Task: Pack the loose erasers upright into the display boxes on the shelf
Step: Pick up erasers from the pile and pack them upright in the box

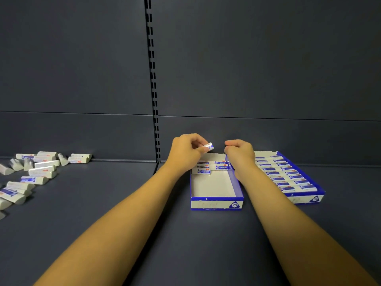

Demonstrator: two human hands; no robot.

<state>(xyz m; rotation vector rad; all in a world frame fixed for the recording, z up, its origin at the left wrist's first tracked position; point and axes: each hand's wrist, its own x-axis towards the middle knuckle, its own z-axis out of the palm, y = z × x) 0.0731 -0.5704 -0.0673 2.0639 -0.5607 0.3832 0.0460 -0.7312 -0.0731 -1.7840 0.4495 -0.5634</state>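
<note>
Left hand [185, 148] pinching one eraser [208, 146] between thumb and fingertips, held above the far end of the open box [216, 203], eraser tilted, not yet in. Right hand [240, 151] fingers curled over the far right corner of that box; can't tell if that grip holds anything or just steadies the wall. Box status: a few erasers [214, 167] already standing in rows at the far end, near two-thirds bare cardboard. Full box [296, 198] just to the right, packed in two neat columns, use it as the layout reference. Loose erasers [39, 170] scattered well apart on the left of the shelf [123, 193], plenty left, so task is early, I'd say. For this step: rotate the eraser so it matches the label direction of its neighbours, drop it on edge tight against the last row, no gap. Keep the right hand bracing the box so it doesn't slide on the shelf. Risk: standing row has nothing behind it on the near side, a nudge could topple it, so lower straight down, don't push in sideways.
</note>
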